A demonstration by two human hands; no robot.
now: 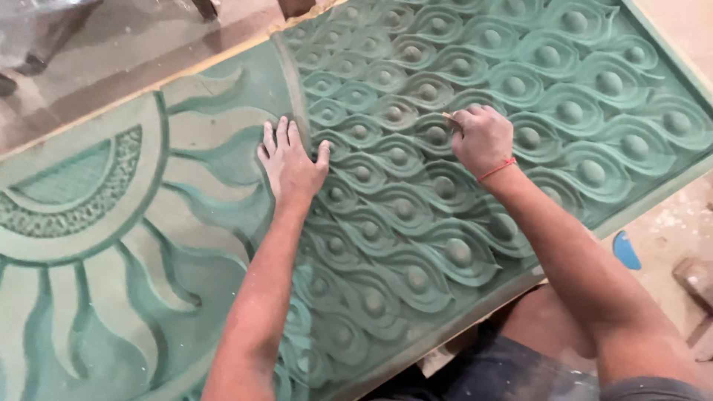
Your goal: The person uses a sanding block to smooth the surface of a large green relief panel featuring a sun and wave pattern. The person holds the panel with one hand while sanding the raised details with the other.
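Note:
A large carved green panel (223, 89) fills most of the view, with a sun and wavy rays on its left part and rows of feather-eye shapes on its right part. My left hand (291, 162) lies flat on the panel, fingers spread, at the border between the rays and the feather pattern. My right hand (481, 137) is closed around a small tan piece, likely sandpaper (451, 119), pressed against a feather-eye shape. A red thread circles my right wrist.
The panel's pale wooden edge (475, 308) runs diagonally close to my knees. A blue object (626, 249) and a wood block (696, 278) lie on the dusty floor at the right. Furniture legs stand at the top left.

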